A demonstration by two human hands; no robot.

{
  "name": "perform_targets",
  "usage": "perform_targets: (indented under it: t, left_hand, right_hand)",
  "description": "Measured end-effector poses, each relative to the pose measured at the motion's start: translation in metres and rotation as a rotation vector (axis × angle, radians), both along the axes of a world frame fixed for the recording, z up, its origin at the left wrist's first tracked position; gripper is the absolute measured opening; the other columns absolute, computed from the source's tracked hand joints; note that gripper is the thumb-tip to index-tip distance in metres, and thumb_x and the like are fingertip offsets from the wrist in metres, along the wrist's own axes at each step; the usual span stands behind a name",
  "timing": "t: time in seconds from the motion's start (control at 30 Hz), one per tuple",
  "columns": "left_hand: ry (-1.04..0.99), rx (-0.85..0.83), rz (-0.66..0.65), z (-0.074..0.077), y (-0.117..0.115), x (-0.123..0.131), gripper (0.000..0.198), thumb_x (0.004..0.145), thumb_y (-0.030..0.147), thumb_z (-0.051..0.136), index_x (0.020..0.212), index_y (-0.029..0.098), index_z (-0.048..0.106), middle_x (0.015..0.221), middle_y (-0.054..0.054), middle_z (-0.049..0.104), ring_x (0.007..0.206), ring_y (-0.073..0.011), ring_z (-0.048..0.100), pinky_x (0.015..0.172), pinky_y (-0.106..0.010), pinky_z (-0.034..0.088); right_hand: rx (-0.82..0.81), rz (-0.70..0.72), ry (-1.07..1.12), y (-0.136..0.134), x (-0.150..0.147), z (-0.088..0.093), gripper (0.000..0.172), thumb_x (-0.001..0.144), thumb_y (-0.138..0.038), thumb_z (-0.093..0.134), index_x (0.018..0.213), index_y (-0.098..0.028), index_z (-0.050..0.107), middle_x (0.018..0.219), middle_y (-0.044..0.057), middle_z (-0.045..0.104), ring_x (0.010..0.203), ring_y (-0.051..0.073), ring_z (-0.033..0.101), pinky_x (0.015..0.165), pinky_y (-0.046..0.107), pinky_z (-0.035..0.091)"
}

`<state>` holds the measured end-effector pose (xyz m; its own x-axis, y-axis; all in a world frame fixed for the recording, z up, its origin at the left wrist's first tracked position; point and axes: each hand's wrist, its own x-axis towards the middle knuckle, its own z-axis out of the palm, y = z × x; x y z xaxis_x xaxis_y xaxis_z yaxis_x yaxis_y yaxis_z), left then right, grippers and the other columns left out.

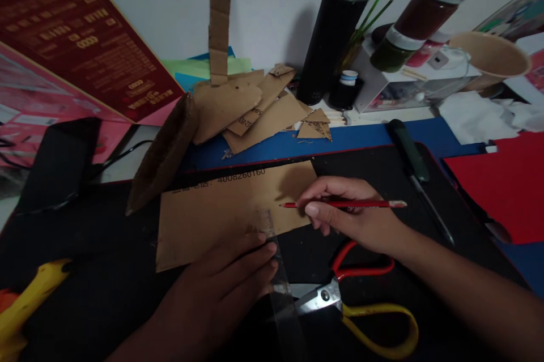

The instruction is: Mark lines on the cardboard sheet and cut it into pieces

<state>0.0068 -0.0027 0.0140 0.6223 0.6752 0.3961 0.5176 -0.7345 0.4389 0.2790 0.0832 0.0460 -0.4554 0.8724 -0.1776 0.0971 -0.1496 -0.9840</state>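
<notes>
A brown cardboard piece (212, 214) with printed digits along its far edge lies on the black mat. My left hand (225, 280) rests over its near side, fingers stretched out flat. Its fingertips press on a clear ruler (283, 294), which reaches from the cardboard towards me. My right hand (346, 209) pinches a red pencil (361, 204) above the cardboard's right end. The pencil's tip points left; whether it touches the cardboard I cannot tell. Just below that hand lie scissors (325, 296) with one red and one yellow handle, their blades partly under the ruler.
Cardboard scraps (267, 113) pile up at the back, beside a hollow cardboard shape (164, 152). A black thermos (334, 28) stands behind. To the right lie a dark-handled screwdriver-like tool (410, 152) and red paper (501, 181). A yellow tool (32, 305) sits at the left edge.
</notes>
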Motion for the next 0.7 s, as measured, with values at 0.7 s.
perform_targets:
  t: [0.7]
  left_hand:
    - [-0.003, 0.039, -0.015, 0.0039, 0.0059, 0.0031, 0.021, 0.109, 0.019, 0.058, 0.125, 0.016, 0.072, 0.124, -0.005, 0.082, 0.129, -0.0187, 0.071, 0.109, -0.030, 0.062]
  right_hand:
    - [0.173, 0.127, -0.104, 0.0004, -0.0032, 0.0009, 0.031, 0.106, -0.041, 0.066, 0.092, -0.017, 0.079, 0.083, 0.004, 0.077, 0.064, 0.013, 0.070, 0.062, 0.025, 0.057]
